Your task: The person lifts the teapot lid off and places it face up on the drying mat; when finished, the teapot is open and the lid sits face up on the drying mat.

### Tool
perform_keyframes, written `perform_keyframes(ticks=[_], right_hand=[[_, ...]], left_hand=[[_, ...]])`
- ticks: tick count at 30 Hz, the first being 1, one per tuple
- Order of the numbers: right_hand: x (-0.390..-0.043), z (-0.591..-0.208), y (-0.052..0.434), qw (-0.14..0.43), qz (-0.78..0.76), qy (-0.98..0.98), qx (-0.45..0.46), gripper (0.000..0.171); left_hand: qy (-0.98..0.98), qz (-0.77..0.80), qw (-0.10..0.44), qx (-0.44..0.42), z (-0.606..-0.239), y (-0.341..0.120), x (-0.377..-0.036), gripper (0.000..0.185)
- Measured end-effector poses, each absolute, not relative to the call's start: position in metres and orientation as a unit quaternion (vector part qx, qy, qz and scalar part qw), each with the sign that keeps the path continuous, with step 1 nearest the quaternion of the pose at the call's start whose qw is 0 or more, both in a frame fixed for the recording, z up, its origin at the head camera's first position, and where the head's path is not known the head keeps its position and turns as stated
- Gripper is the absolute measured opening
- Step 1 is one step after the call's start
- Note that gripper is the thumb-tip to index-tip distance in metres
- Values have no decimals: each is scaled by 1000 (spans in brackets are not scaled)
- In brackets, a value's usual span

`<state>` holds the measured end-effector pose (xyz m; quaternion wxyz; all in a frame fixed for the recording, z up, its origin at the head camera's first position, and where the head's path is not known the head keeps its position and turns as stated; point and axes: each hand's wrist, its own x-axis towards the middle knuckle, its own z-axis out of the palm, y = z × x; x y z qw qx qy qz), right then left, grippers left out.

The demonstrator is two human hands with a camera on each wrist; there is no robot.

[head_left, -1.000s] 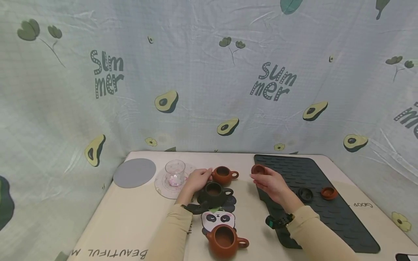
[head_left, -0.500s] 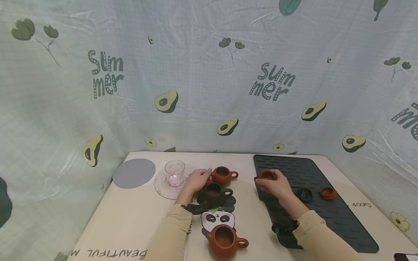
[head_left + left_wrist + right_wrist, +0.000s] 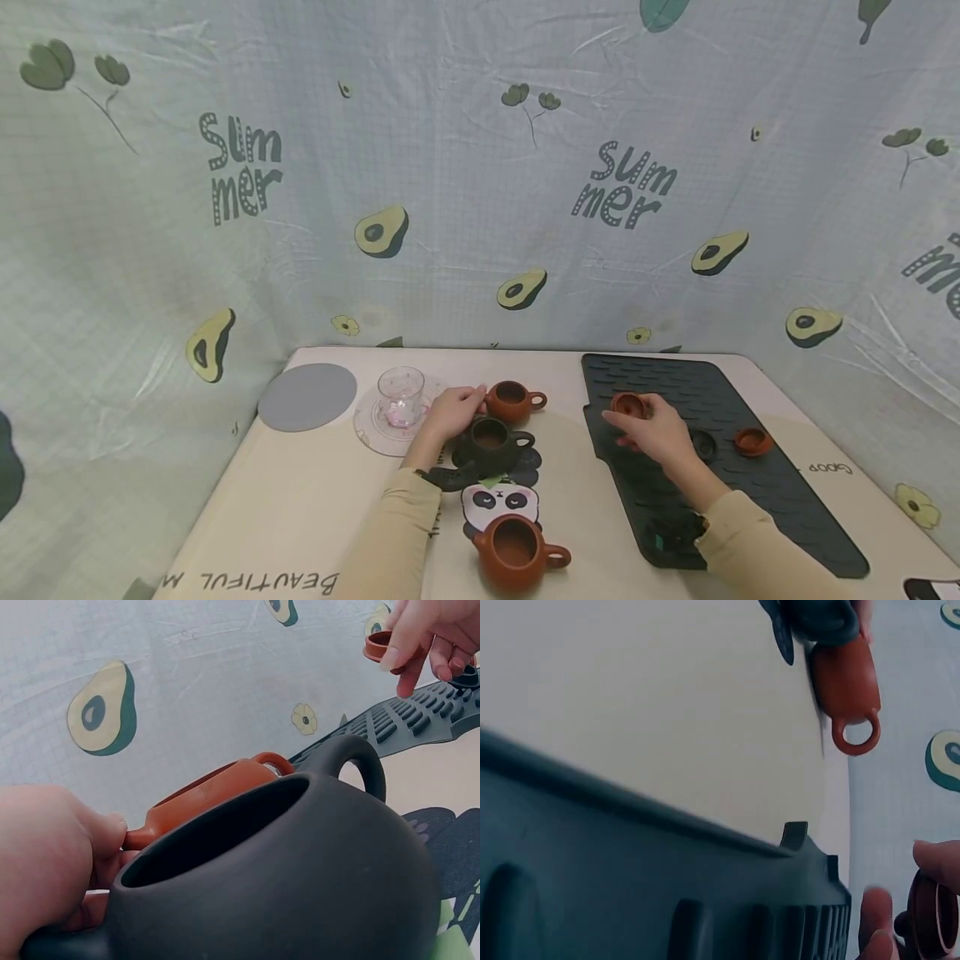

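Note:
My left hand (image 3: 454, 412) pinches the spout of the farthest reddish-brown teapot (image 3: 512, 410), which stands lidless on the table. In the left wrist view thumb and finger meet on that spout, behind a dark teapot (image 3: 315, 877). My right hand (image 3: 663, 435) holds a reddish-brown teapot lid (image 3: 628, 405) over the ribbed dark mat. The lid's hollow side shows in the head view; its knob appears at one side in the right wrist view. Closest to me is another lidless reddish-brown teapot (image 3: 516, 560), just below a printed panda face.
On the dark mat (image 3: 780, 525) lie a black lid (image 3: 703, 446) and a second reddish-brown lid (image 3: 752, 442). A clear glass cup (image 3: 401, 396) stands on a round coaster (image 3: 372, 435) left of the teapots. Farther left lies a grey disc (image 3: 307, 397). A printed curtain (image 3: 450, 167) hangs behind the table.
My right hand has carried the lid rightward and slightly nearer, from the mat's left edge to over the mat. My left hand stays at the far teapot's spout.

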<state>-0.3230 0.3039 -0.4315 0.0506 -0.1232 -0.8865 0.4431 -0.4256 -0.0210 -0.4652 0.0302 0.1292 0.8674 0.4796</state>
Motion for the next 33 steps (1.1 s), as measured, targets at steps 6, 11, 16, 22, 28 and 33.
perform_keyframes(ticks=[6,11,16,22,28,33], right_hand=[[-312,-429,313,50,409,-905,-110,82],[-305,-430,321,65,374,-921,-93,78],[-302,-434,324,83,293,-949,-78,70],[-301,-438,323,62,263,-960,-78,64],[-301,-441,323,46,273,-957,-81,62],[-297,-444,323,46,275,-957,-75,64]], left_hand=[[868,480,35,126,-466,-21,-425,44],[864,487,44,125,-466,-22,-424,44],[864,486,35,125,-464,-24,-426,44],[864,488,36,118,-463,-28,-429,43],[864,489,31,117,-464,-30,-431,44],[861,496,35,108,-463,-30,-429,45]])
